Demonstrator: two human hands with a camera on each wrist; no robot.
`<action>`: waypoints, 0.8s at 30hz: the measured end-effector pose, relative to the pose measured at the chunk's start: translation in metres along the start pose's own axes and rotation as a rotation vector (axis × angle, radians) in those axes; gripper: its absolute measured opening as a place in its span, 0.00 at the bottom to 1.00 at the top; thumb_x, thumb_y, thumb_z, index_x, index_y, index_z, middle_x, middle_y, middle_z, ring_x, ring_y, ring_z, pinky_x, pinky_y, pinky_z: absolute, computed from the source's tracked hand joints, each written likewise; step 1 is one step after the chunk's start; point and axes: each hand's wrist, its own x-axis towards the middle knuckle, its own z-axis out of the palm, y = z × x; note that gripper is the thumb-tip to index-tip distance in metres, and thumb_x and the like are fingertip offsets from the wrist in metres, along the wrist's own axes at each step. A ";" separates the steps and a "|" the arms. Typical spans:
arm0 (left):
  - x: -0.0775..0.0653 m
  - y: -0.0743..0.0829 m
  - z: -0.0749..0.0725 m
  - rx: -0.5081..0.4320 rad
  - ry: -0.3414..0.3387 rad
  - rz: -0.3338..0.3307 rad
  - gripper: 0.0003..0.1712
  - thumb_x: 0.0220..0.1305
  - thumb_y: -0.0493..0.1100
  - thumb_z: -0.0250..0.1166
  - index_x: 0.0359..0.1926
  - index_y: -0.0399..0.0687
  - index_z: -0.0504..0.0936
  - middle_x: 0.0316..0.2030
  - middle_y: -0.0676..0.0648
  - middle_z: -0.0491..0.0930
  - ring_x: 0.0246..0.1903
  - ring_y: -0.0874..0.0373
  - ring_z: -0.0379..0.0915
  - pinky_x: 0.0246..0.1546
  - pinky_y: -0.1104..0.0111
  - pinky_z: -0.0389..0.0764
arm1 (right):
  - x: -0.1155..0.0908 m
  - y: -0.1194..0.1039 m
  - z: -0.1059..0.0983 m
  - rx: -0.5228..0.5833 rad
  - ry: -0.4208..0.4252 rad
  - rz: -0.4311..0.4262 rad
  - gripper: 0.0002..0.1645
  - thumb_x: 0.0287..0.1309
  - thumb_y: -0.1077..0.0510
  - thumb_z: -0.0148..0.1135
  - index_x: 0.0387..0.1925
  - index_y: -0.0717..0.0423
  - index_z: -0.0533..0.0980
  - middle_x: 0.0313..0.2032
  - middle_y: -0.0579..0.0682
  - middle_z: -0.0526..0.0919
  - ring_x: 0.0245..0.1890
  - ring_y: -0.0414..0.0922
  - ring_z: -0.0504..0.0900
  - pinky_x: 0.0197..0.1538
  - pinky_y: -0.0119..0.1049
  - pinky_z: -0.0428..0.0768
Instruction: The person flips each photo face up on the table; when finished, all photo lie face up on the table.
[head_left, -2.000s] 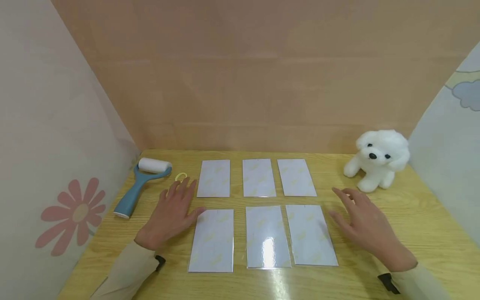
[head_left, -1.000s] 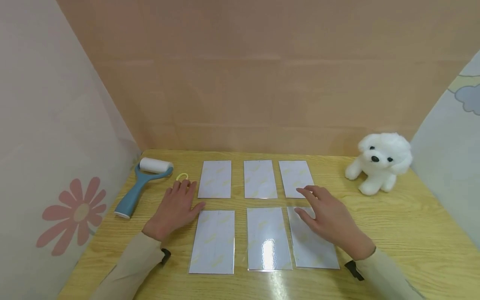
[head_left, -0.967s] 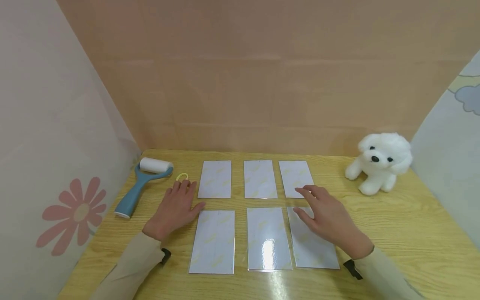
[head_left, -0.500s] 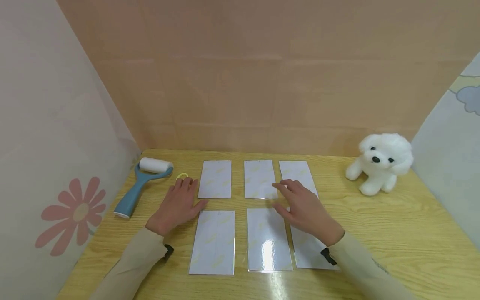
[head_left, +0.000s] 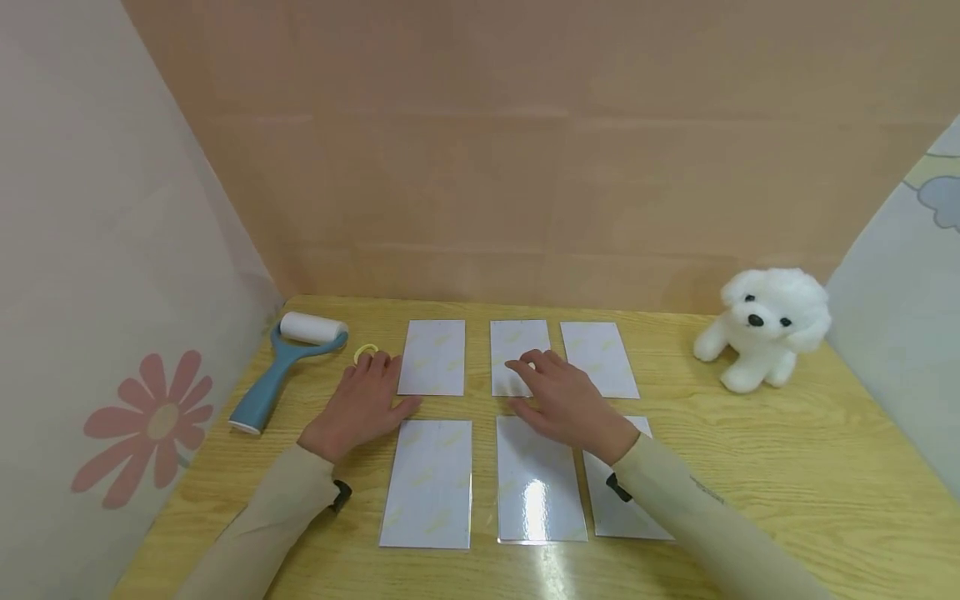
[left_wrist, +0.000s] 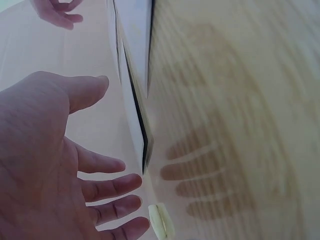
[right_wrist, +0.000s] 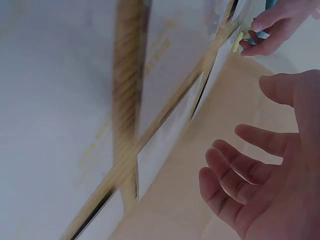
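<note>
My left hand (head_left: 360,406) hovers just over the table at the left of the cards, fingers stretched, holding nothing. Just beyond its fingertips lies a pale yellow ring (head_left: 366,349), also seen in the left wrist view as a small yellow band (left_wrist: 161,221). My right hand (head_left: 572,402) is held above the middle column with loosely bent fingers and nothing in them. It partly hides the back middle card (head_left: 519,335) and the front middle card (head_left: 540,492). Flat white cards with faint yellow marks lie in two rows of three, among them the front left card (head_left: 427,483).
A blue-handled lint roller (head_left: 273,379) with a white roll lies at the far left. A white plush dog (head_left: 776,317) sits at the back right. Behind the wooden table (head_left: 810,467) rises a tan backdrop, with pale patterned walls on both sides.
My right hand has moved left from the right of the cards, over the right column, to the middle column. The left hand has barely shifted. The cards stay in place.
</note>
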 end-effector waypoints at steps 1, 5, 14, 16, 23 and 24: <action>0.000 0.000 0.000 -0.003 -0.007 0.002 0.36 0.71 0.59 0.61 0.59 0.27 0.72 0.51 0.32 0.72 0.53 0.35 0.65 0.48 0.45 0.72 | 0.003 -0.001 0.002 -0.004 -0.009 -0.002 0.27 0.61 0.49 0.69 0.57 0.60 0.79 0.48 0.54 0.79 0.38 0.50 0.76 0.31 0.40 0.79; 0.002 -0.002 -0.001 -0.013 -0.023 0.011 0.36 0.71 0.59 0.61 0.58 0.27 0.72 0.49 0.32 0.72 0.52 0.35 0.66 0.47 0.45 0.72 | 0.014 -0.004 0.008 -0.024 -0.061 0.003 0.27 0.63 0.48 0.67 0.58 0.59 0.79 0.48 0.53 0.79 0.40 0.50 0.77 0.33 0.41 0.80; 0.005 -0.003 0.000 -0.050 -0.059 -0.010 0.36 0.70 0.60 0.61 0.55 0.27 0.74 0.43 0.34 0.70 0.50 0.36 0.64 0.44 0.48 0.68 | 0.035 -0.010 0.021 -0.034 -0.139 0.000 0.26 0.64 0.48 0.64 0.59 0.56 0.78 0.49 0.53 0.78 0.42 0.50 0.75 0.34 0.40 0.79; 0.006 -0.002 0.000 -0.049 -0.060 -0.016 0.35 0.70 0.60 0.62 0.52 0.28 0.74 0.42 0.35 0.70 0.50 0.35 0.64 0.43 0.48 0.66 | 0.038 -0.011 0.023 -0.033 -0.148 -0.009 0.26 0.64 0.47 0.64 0.58 0.56 0.78 0.48 0.53 0.77 0.41 0.50 0.74 0.33 0.39 0.78; 0.008 -0.004 0.001 -0.007 -0.053 -0.026 0.34 0.68 0.63 0.63 0.43 0.31 0.76 0.40 0.36 0.70 0.51 0.35 0.64 0.42 0.50 0.65 | 0.049 -0.012 0.029 -0.037 -0.153 -0.019 0.28 0.64 0.44 0.65 0.57 0.58 0.78 0.47 0.55 0.77 0.40 0.50 0.73 0.32 0.40 0.78; 0.008 -0.004 0.001 -0.009 -0.057 -0.030 0.33 0.68 0.63 0.63 0.42 0.32 0.76 0.40 0.35 0.70 0.51 0.34 0.64 0.43 0.50 0.65 | 0.051 -0.012 0.030 -0.036 -0.158 -0.015 0.28 0.64 0.44 0.65 0.57 0.58 0.78 0.47 0.55 0.77 0.40 0.50 0.73 0.32 0.40 0.78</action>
